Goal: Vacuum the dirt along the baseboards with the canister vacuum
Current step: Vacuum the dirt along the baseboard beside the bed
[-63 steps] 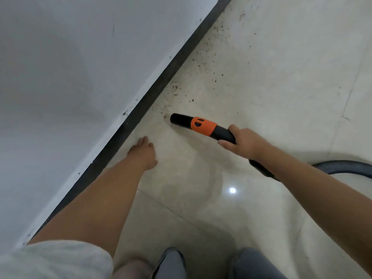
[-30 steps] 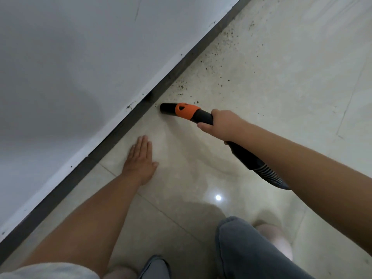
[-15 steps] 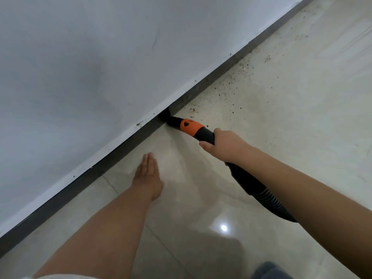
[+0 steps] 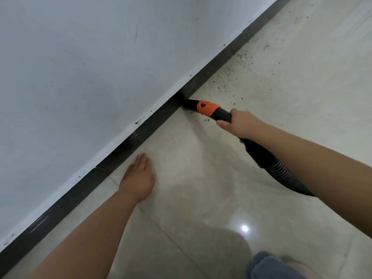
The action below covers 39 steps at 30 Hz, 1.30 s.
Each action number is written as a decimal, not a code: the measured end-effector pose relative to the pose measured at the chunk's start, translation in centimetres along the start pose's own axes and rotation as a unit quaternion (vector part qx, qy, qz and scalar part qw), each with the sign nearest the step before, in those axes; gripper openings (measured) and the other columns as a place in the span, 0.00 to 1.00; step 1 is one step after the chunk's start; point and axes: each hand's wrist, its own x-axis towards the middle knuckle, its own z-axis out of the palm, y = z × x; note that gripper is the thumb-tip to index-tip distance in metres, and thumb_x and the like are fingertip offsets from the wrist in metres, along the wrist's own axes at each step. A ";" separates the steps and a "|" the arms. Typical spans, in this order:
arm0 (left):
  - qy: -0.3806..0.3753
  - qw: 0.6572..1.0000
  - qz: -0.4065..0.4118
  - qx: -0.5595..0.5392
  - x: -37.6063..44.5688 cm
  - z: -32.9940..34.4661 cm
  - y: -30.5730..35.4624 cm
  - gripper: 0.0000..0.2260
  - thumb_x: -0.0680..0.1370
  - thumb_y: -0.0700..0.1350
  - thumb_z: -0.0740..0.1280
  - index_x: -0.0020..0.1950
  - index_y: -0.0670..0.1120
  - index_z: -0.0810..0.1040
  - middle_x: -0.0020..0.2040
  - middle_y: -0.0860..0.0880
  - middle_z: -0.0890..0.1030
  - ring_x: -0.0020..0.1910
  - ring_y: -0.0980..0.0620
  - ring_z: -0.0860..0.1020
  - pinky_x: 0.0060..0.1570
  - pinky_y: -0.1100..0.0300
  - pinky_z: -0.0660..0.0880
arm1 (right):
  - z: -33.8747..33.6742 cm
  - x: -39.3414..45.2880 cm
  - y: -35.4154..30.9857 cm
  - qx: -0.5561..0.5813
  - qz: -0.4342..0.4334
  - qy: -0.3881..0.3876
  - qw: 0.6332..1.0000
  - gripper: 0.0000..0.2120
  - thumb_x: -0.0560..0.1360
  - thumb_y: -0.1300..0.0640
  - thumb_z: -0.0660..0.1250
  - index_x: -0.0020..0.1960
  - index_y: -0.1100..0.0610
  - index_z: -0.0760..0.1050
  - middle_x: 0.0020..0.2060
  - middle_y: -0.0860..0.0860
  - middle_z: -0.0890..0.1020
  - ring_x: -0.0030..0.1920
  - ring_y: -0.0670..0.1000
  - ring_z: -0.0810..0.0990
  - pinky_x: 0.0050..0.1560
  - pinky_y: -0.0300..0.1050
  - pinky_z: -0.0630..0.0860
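Observation:
My right hand (image 4: pixel 240 123) grips the black vacuum hose handle with its orange collar (image 4: pixel 208 108). The nozzle tip (image 4: pixel 186 102) touches the dark baseboard (image 4: pixel 153 123) at the foot of the white wall. Dark dirt specks (image 4: pixel 234 69) lie scattered on the floor along the baseboard beyond the nozzle, toward the upper right. A few crumbs sit just under the orange collar. The ribbed hose (image 4: pixel 281 174) runs back under my right forearm. My left hand (image 4: pixel 140 177) rests flat on the tile, fingers straight, close to the baseboard and behind the nozzle. The canister is out of view.
Glossy beige floor tiles (image 4: pixel 221 178) fill the lower right, with a light glare spot (image 4: pixel 244 228). The white wall (image 4: pixel 90 57) fills the upper left. My knee in grey fabric (image 4: pixel 269 266) shows at the bottom edge.
The nozzle has moved from the open tile up to the baseboard and farther along it toward the dirt. My left hand stayed flat on the floor as my view shifted forward.

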 end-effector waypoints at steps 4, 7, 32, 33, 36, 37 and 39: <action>0.041 0.999 0.003 -0.013 0.4 -0.4 1.4 0.24 0.84 0.46 0.47 0.77 0.40 0.46 0.78 0.44 0.44 0.77 0.49 0.45 0.75 0.57 0.48 | -1.4 1.0 0.3 -0.011 0.019 0.017 1.000 0.24 0.79 0.45 0.58 0.63 0.65 0.67 0.44 0.57 0.73 0.41 0.57 0.75 0.41 0.47 0.73; 0.046 0.999 -0.008 0.006 0.2 0.6 1.1 0.22 0.83 0.44 0.47 0.77 0.41 0.51 0.78 0.45 0.48 0.77 0.51 0.47 0.75 0.59 0.49 | 0.1 -0.1 -0.9 -0.007 -0.020 -0.014 1.000 0.22 0.79 0.45 0.58 0.62 0.63 0.67 0.42 0.55 0.73 0.37 0.54 0.73 0.35 0.43 0.69; 0.102 0.991 0.019 -0.078 1.9 -1.3 1.5 0.13 0.80 0.41 0.59 0.58 0.41 0.80 0.73 0.47 0.65 0.71 0.52 0.65 0.66 0.60 0.66 | -3.1 3.0 0.9 0.004 0.029 0.025 0.999 0.23 0.79 0.46 0.56 0.62 0.64 0.68 0.45 0.59 0.76 0.41 0.57 0.77 0.39 0.44 0.71; 0.107 0.991 0.018 -0.083 2.1 -1.3 1.5 0.12 0.79 0.41 0.60 0.58 0.41 0.80 0.73 0.47 0.66 0.71 0.51 0.65 0.66 0.60 0.66 | -3.0 2.1 0.9 0.003 0.014 0.014 1.000 0.22 0.79 0.45 0.57 0.61 0.64 0.68 0.41 0.57 0.75 0.37 0.56 0.75 0.35 0.43 0.70; 0.097 0.990 0.028 -0.101 2.5 -1.0 1.8 0.16 0.78 0.39 0.61 0.65 0.44 0.75 0.74 0.48 0.64 0.72 0.50 0.63 0.67 0.62 0.62 | -1.8 -0.8 1.0 -0.037 -0.023 -0.013 0.999 0.20 0.79 0.45 0.57 0.58 0.62 0.67 0.42 0.56 0.73 0.37 0.54 0.73 0.32 0.44 0.67; 0.091 0.990 0.032 -0.103 2.5 -0.7 1.9 0.18 0.78 0.39 0.61 0.68 0.45 0.72 0.74 0.48 0.63 0.73 0.50 0.62 0.68 0.62 0.61 | -1.3 -1.7 1.1 -0.044 -0.030 -0.025 0.998 0.18 0.79 0.45 0.58 0.56 0.61 0.67 0.43 0.56 0.73 0.36 0.54 0.72 0.32 0.44 0.67; 0.081 0.991 0.030 -0.106 2.6 -0.2 1.8 0.19 0.78 0.40 0.61 0.70 0.45 0.70 0.74 0.47 0.63 0.73 0.50 0.61 0.70 0.62 0.61 | -0.5 -2.9 1.2 -0.048 -0.036 -0.042 0.997 0.17 0.78 0.45 0.58 0.54 0.59 0.66 0.43 0.55 0.73 0.33 0.52 0.71 0.30 0.43 0.67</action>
